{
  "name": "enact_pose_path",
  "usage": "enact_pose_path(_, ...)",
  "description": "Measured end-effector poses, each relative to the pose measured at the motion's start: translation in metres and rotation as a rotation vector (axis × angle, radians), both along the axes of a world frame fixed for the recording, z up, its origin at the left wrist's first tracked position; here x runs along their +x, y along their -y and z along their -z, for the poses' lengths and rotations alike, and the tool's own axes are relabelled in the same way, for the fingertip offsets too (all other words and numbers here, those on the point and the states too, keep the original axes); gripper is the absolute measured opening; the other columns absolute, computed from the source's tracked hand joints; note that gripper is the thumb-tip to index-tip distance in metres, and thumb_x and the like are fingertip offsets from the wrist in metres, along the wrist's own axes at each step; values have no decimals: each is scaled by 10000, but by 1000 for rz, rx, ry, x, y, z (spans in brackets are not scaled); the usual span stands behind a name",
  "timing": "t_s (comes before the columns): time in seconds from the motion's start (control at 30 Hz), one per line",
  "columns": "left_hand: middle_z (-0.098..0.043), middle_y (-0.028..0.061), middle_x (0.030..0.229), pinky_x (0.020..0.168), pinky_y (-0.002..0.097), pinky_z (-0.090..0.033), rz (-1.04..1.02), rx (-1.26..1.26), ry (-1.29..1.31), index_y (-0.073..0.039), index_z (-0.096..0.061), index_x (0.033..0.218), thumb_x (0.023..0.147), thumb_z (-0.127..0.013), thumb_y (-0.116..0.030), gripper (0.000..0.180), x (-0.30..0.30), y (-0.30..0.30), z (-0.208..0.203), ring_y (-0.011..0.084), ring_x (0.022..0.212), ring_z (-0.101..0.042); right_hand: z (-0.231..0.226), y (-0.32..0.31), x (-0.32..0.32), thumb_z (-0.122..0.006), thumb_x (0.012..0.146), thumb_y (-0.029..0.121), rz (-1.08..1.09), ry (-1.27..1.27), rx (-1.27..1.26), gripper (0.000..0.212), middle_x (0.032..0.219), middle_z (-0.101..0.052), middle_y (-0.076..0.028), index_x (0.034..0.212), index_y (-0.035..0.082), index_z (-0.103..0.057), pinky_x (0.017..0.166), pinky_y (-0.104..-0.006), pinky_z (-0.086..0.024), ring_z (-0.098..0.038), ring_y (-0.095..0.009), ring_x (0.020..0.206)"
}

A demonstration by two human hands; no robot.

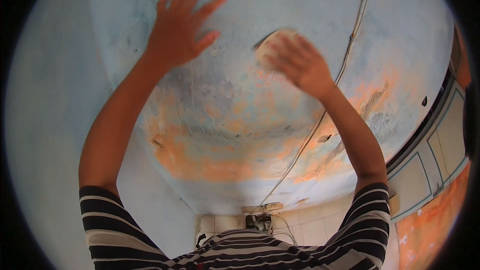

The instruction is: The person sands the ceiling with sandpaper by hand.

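Observation:
A blue-painted wall [220,80] with worn orange and grey patches fills the view before me. My left hand [182,22] is high on the wall, fingers spread, holding nothing. To its right, my right hand [300,65], slightly blurred, presses a pale sheet with a dark edge, which looks like sandpaper [267,45], against the wall. Its fingers lie over most of the sheet, so the sheet's underside is hidden. The two hands are well apart.
A thin cable [345,60] runs down the wall right of my right hand and passes behind my forearm. It reaches a power strip [262,207] near the tiled floor [312,215]. At the right stands a pale panelled door [412,177] with blue trim.

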State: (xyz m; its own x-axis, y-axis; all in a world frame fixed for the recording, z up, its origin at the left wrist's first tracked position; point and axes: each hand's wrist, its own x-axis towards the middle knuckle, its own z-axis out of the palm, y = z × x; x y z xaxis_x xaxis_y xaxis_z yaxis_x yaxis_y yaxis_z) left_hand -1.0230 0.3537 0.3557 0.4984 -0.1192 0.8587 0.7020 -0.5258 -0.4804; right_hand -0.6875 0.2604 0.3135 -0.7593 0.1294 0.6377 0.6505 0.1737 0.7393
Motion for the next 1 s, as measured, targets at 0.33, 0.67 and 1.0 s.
enact_pose_path(0.33, -329, -29, 1676, 1243, 605, -159, 82, -25, -147, -389, -509, 1505, 852, -768, -499, 711, 11, -21, 30, 217, 1555, -259, 54, 18, 0, -648, 863, -3, 173, -340, 104, 456, 1421, -654, -70, 1283, 156, -726, 1127, -430, -475, -588, -291, 1354)
enact_pose_path(0.67, -361, -8, 1663, 1239, 606, -186, 145, 50, -165, -346, -523, 1504, 837, -790, -432, 723, 10, -32, 29, 252, 1542, -301, 111, 21, 4, -685, 830, 28, 211, -771, 267, 463, 1411, -658, -74, 1276, 148, -722, 1102, -451, -504, -584, -321, 1355)
enact_pose_path(1.0, -373, -13, 1659, 1227, 612, -215, 131, 46, -158, -342, -526, 1505, 851, -783, -394, 704, 8, -33, 30, 255, 1539, -315, 120, 9, -15, -704, 835, 55, 147, -598, 175, 368, 1407, -658, -90, 1199, 107, -722, 1026, -445, -537, -587, -343, 1344)
